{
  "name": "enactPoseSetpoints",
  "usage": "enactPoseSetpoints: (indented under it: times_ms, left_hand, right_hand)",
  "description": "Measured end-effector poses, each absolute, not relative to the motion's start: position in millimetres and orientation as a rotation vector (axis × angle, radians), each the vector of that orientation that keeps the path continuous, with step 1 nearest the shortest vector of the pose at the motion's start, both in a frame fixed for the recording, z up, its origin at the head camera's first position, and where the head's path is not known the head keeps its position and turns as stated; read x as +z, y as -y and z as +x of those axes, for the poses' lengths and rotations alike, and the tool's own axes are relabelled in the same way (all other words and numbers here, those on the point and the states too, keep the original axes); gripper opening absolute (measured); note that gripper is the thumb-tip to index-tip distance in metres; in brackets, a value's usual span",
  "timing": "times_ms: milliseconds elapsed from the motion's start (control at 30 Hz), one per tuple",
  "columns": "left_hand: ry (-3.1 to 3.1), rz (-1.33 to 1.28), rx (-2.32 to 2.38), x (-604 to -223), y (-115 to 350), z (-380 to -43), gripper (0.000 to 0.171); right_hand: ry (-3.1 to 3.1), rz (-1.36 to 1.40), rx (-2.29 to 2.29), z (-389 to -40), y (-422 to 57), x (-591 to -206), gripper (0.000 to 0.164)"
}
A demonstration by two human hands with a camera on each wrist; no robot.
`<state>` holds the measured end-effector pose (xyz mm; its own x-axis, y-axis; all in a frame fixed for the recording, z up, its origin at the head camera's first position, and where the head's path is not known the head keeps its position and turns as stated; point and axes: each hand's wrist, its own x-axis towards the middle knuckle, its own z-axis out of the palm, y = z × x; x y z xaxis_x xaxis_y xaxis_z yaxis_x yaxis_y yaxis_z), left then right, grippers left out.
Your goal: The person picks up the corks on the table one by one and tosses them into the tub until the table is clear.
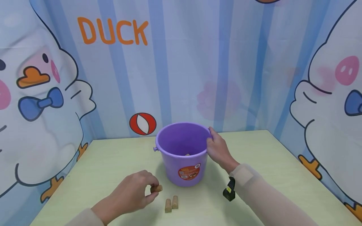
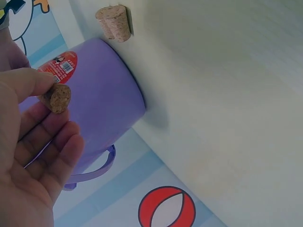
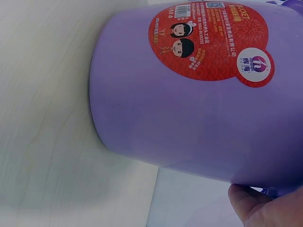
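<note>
A purple bucket (image 1: 169,163) with a red label stands upright on the pale table. My right hand (image 1: 220,150) grips its rim on the right side, thumb outside. Just left of the bucket's base, my left hand (image 1: 135,191) pinches a cork (image 1: 156,188) between thumb and fingers. In the left wrist view the end of that cork (image 2: 60,98) faces the camera, in front of the bucket. Two more corks, a left one (image 1: 168,206) and a right one (image 1: 175,202), stand side by side on the table before the bucket. Inside the bucket, a bit of cork (image 1: 187,154) shows over the rim.
The table (image 1: 118,157) meets a printed curtain (image 1: 181,62) at the back and both sides, with ducks and a red ball on it. A black strap device (image 1: 229,190) hangs at my right wrist. The bucket's handle (image 2: 97,172) hangs on its far side.
</note>
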<state>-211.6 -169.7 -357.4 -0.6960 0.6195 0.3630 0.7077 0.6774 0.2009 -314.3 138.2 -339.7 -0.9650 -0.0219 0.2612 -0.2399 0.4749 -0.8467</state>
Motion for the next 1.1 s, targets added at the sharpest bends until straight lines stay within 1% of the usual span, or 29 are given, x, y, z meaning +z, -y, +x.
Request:
enactPoseSetpoints:
  times_ms: [133, 367, 767, 1100]
  left_hand:
    - [2.581, -1.064, -0.474, -356, 168, -212, 0.019]
    - [2.522, -1.060, -0.476, -349, 165, -214, 0.016]
    - [2.398, -1.033, -0.478, -343, 157, -218, 0.021]
    - [2.345, -1.020, -0.466, -332, 149, -223, 0.016]
  right_hand:
    - [2.508, 0.223, 1.491, -314, -138, -340, 0.062]
    - [2.511, 0.221, 1.494, -314, -138, -340, 0.061]
    - [2.513, 0.221, 1.501, -314, -138, -339, 0.062]
    - [2.516, 0.217, 1.505, -316, -139, -340, 0.062]
